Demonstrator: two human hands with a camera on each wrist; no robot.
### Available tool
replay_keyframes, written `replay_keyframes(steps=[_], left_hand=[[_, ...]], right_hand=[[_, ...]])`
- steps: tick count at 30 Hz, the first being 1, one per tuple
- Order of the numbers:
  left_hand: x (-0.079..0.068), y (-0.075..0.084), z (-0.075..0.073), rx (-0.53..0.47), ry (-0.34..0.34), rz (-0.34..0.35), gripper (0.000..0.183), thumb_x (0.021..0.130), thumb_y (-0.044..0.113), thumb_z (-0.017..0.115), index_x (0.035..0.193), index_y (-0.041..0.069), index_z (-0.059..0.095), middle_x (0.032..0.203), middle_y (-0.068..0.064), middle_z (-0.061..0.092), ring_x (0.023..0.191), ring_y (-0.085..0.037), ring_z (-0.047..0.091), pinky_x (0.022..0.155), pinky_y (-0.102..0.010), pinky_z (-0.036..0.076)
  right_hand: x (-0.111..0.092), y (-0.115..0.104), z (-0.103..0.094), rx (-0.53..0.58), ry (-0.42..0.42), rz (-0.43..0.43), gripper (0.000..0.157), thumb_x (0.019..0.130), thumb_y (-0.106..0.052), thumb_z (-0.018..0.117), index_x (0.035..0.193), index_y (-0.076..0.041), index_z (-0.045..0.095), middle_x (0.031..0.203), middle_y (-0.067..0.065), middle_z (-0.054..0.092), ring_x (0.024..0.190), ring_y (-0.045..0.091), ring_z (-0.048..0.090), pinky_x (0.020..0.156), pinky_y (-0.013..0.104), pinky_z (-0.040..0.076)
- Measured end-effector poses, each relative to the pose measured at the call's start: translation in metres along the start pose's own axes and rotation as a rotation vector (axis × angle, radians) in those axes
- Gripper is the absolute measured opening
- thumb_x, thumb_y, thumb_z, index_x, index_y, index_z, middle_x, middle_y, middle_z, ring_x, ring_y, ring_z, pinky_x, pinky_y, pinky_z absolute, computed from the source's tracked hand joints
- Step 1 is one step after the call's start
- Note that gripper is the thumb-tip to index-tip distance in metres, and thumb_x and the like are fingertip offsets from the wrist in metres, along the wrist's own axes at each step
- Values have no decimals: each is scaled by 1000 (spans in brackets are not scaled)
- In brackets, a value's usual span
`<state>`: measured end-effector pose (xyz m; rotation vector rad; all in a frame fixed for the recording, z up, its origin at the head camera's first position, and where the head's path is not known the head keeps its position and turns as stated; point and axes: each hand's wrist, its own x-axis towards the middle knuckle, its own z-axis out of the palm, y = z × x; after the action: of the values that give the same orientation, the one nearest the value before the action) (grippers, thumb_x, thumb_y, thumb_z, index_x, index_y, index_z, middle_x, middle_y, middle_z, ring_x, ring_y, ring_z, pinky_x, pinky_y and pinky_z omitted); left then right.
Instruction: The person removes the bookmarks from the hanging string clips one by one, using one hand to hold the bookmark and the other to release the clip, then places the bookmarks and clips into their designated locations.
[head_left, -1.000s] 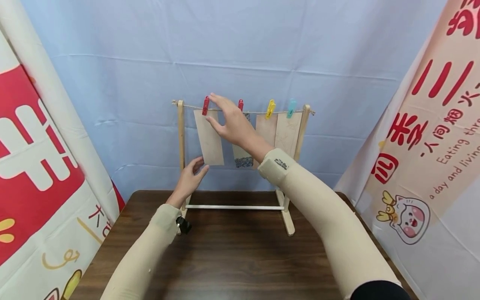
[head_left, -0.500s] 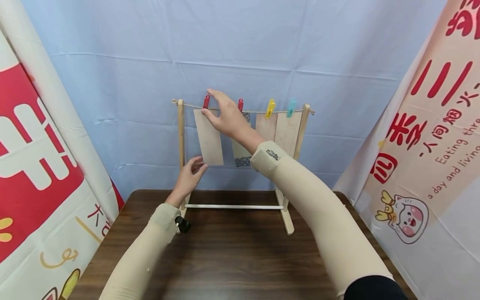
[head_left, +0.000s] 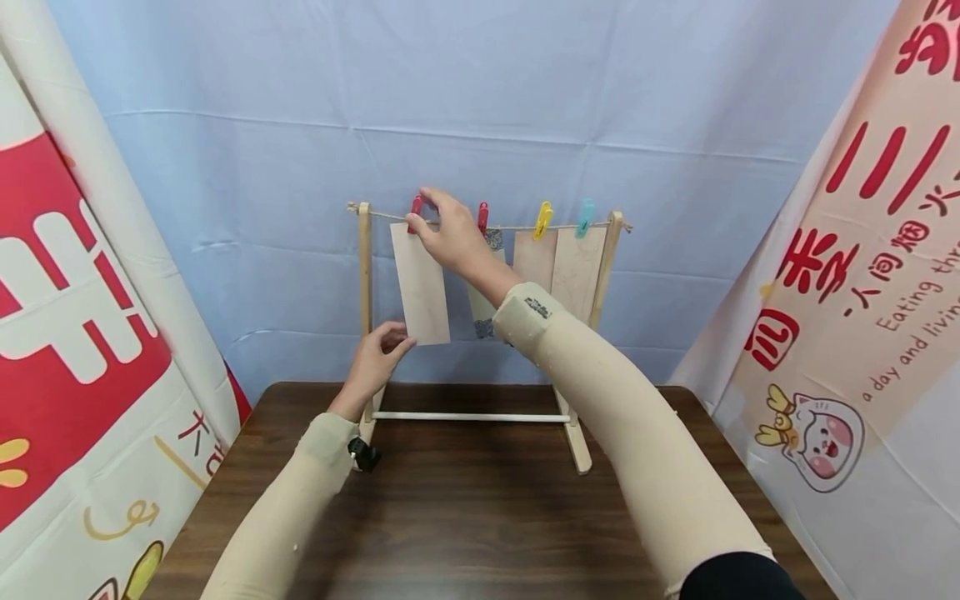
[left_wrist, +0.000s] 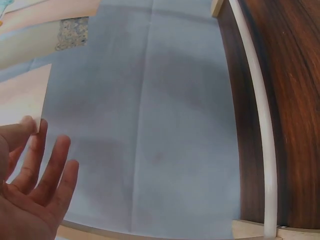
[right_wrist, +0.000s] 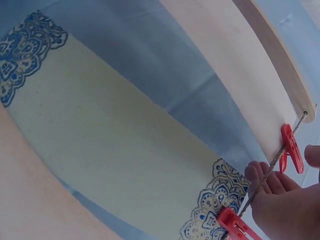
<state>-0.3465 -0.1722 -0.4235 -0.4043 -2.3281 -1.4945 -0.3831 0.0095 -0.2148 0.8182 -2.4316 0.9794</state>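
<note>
In the head view, a plain cream paper strip (head_left: 422, 292) hangs leftmost on the cord of a wooden stand (head_left: 366, 283), under a red clothespin (head_left: 415, 215). My left hand (head_left: 377, 358) pinches its lower left corner between thumb and index finger; the other fingers are spread in the left wrist view. Beside the clothespin, my right hand (head_left: 457, 237) has thumb and index finger apart. The right wrist view shows a small gap between that thumb (right_wrist: 312, 156) and the clothespin, with the other fingers near the cord (right_wrist: 267, 175).
Right of it hang a blue-patterned strip (right_wrist: 115, 125) under another red clothespin (head_left: 483, 217), and two pale strips under yellow (head_left: 543, 220) and light blue (head_left: 585, 217) clothespins. The stand, with its white crossbar (head_left: 472, 417), is on a dark wooden table (head_left: 465, 517); a blue cloth (head_left: 480, 100) hangs behind.
My right thumb has come up in front of the red clothespin. My left hand has taken hold of the strip's corner, and its lower edge sits slightly lower.
</note>
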Motion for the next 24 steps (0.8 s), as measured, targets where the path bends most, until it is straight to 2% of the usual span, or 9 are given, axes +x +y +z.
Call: replay_keyframes(steps=[5,8,19,24], left_hand=[[-2,0,-3,2,0,16,18,105,15,73,116,2,72,105,-16,78,94,-27,70,81,-30,52],[-4,-1,-3,10,13,28,17,105,16,72,116,3,72,103,-15,78,90,-24,69,76,-27,49],[-12,-7,-2,39,51,30,22,108,24,69,124,10,72,103,-15,78,89,-26,73,73,-36,53],[-14,-7,-2,40,85,31,21,108,23,68,124,9,72,101,-14,78,90,-27,74,76,-38,55]], right_hand=[[2,-1,-1,104,16,22,52,113,-29,59,157,-4,52,148,12,64,137,23,62,113,30,49],[3,0,-1,153,44,14,45,113,-25,60,152,-2,58,140,13,69,130,24,66,110,30,51],[2,7,-1,246,115,-14,34,109,-20,67,136,0,70,125,13,75,115,23,70,101,31,55],[-1,8,-1,282,109,-42,29,108,-18,68,132,0,69,119,14,76,110,23,71,98,31,55]])
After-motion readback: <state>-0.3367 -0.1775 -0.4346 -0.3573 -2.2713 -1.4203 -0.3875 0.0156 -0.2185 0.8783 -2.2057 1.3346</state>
